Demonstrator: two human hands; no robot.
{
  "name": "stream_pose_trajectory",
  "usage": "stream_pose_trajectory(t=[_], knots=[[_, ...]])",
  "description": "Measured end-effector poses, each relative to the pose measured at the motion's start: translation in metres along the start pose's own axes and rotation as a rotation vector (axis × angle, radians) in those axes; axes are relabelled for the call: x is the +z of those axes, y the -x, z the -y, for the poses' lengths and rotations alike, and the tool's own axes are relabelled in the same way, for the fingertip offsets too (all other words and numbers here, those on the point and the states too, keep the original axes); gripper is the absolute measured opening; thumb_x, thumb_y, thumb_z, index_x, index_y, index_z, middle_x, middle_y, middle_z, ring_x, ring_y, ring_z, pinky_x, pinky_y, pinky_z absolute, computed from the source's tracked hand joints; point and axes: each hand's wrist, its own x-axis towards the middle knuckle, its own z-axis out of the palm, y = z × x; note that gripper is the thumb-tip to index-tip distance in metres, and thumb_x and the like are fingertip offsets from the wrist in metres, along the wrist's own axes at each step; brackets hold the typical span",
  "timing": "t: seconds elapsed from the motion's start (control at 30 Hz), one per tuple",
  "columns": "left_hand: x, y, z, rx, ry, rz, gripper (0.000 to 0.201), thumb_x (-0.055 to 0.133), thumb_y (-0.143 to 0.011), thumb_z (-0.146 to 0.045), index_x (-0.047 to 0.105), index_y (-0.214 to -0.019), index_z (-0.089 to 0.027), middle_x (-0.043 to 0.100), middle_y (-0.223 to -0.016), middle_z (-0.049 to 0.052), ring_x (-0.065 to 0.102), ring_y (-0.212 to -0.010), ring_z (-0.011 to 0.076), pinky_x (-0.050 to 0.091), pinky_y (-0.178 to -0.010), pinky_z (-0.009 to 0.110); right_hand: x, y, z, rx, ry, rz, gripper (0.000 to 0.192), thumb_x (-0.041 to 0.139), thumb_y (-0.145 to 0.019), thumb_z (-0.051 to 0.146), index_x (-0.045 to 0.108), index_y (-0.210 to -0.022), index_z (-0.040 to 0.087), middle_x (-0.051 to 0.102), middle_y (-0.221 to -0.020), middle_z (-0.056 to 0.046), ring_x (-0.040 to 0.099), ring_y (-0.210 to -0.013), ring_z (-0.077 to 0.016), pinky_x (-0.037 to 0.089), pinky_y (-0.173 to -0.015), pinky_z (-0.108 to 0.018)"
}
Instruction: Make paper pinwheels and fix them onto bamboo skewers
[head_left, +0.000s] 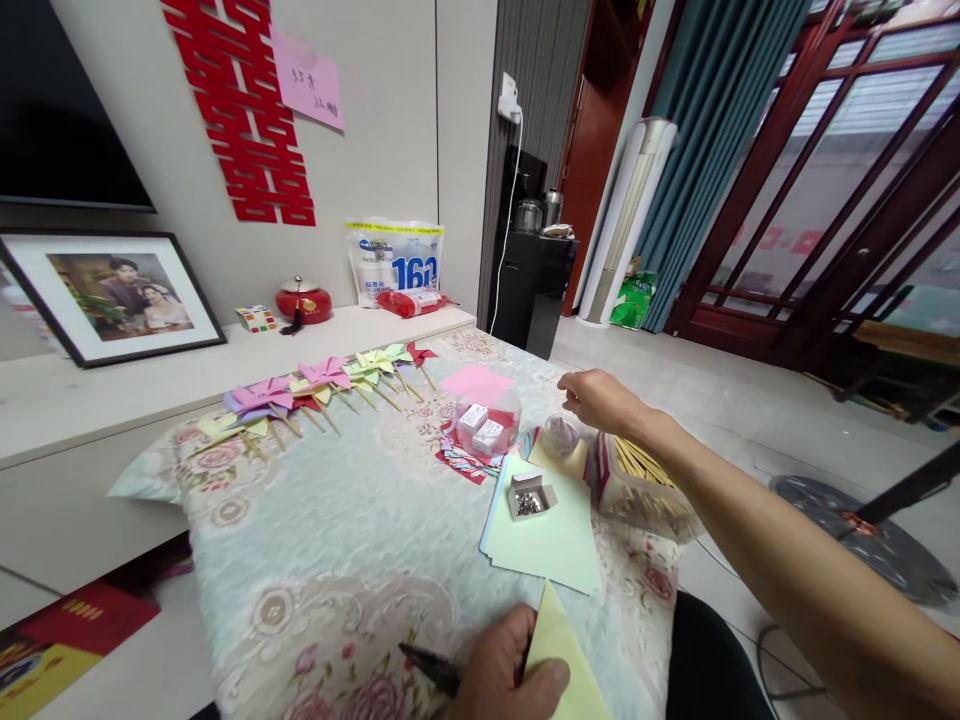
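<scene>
1. The yellow paper (566, 665) is in the grip of the left hand (487, 670): the thumb presses its face, and the fingers go behind. For good work, the pressure should be light but steady, so that the paper does not crease in a wrong place.

2. A dark pointed tool (431, 668) sticks out on the left side of this same hand. Whether the hand holds it too, one cannot tell; its tip is better turned away from the paper.

3. Straight beyond the left grip, green sheets (540, 555) carry a small white box (529, 500) with metal pieces. The sleeve or wrist should pass high here, because the box has its lid up and can spill.

4. Farther beyond, the right hand (600, 402) is stretched out with bent fingers; if they pinch something, it is not visible. Just nearer than it stands a small clear container (561, 436), and under its forearm a plastic box (641, 510) of sticks. The forearm should stay clear of both.
</scene>
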Motion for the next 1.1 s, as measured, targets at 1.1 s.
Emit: stream_pose_trajectory(t=[1.1], knots=[[-0.003,0.021,-0.049,0.371,0.337,-0.700,0.036,0.079,-0.058,-0.027,0.068,-0.090,-0.015,0.076,-0.079,0.006,0.072,-0.071,0.0246,0.056,-0.062,0.031,0.108,0.124,0.076,0.109,-0.271,-0.167,0.018,0.052,-0.093,0.018,0.063,-0.107,0.017,0.065,-0.097,-0.008,0.063,-0.078,-0.0186,0.038,-0.064,-0.026]])
